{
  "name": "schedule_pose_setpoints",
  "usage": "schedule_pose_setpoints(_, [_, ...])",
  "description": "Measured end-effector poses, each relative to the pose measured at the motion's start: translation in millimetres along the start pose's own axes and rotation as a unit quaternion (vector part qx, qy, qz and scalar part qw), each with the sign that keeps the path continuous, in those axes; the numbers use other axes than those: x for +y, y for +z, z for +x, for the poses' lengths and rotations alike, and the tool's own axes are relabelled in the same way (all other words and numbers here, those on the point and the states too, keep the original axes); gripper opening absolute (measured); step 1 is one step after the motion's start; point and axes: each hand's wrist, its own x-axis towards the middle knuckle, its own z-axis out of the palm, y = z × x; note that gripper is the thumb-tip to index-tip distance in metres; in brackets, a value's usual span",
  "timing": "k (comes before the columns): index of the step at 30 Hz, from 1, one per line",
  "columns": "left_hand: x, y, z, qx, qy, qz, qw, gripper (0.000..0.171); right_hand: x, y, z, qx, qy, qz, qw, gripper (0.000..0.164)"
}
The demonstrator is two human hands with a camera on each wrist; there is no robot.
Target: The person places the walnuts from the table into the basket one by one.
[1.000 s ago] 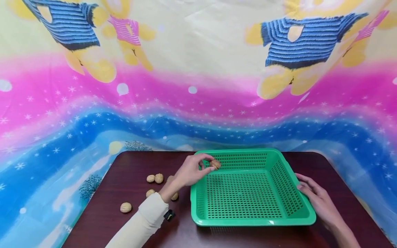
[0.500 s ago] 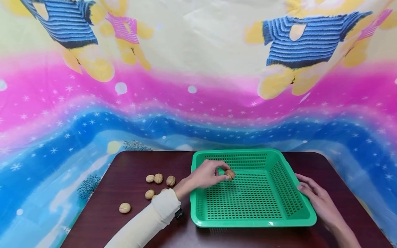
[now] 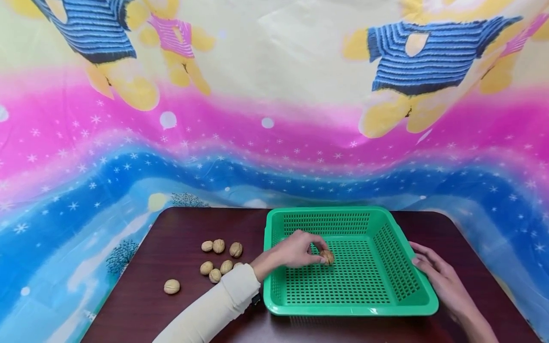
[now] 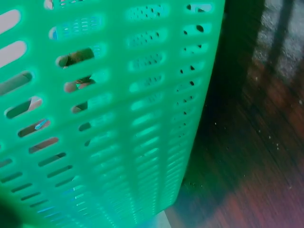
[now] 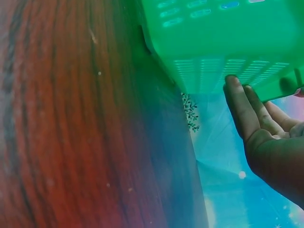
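A printed cloth (image 3: 266,157) is hanging at the back, yellow figures in striped tops showing above pink and blue bands; in front of it a dark reddish-brown counter (image 3: 188,228) is spreading, its grain showing in the right wrist view; towards the counter's right side a green basket (image 3: 351,310) is sitting upright, slots piercing its walls and floor; a cream sleeve (image 3: 210,309) is slanting in from the near left, its cuff ending just beside the basket; the right hand (image 3: 442,276) is resting against the basket's outer right wall, its grip staying wide, fingers lying straight; the left hand (image 3: 296,250) is reaching across the left rim, its grip narrow and pinching one walnut between thumb and fingers; a small dark device (image 3: 256,299) is peeking out beside the cuff; the held walnut (image 3: 327,257) is sitting within the basket's walls, though whether it is touching the floor I cannot tell; left of the basket, eight loose walnuts (image 3: 215,275) are showing, seven clustering, one of these partly hiding behind the sleeve, and another lying apart at the left.
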Motion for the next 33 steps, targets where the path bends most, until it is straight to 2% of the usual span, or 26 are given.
schedule_pose_setpoints(12, [-3.3,3.4,-2.6,-0.009,-0.001,-0.002,1.0000,0.025,5.8,4.8,-2.9,-0.005,0.007,0.016,1.000,0.058])
schedule_pose_setpoints(18, [-3.2,2.2,-1.0,-0.013,0.006,0.011,0.9998,0.031,7.4,3.6,-4.0,0.002,0.010,0.015,1.000,0.059])
schedule_pose_setpoints(22, [-2.4,0.3,0.7,-0.011,0.006,-0.002,0.9999,0.034,6.8,2.1,-3.2,0.002,0.003,0.011,1.000,0.057])
schedule_pose_setpoints(29, [-1.2,-4.7,0.7,-0.002,-0.022,-0.023,0.9995,0.041,1.3,1.5,4.6,-0.001,-0.025,-0.022,0.999,0.055])
schedule_pose_setpoints(33, [-0.8,-4.2,2.6,0.002,-0.023,-0.031,0.9993,0.042,0.8,-1.4,5.1,-0.004,-0.025,-0.027,0.999,0.054])
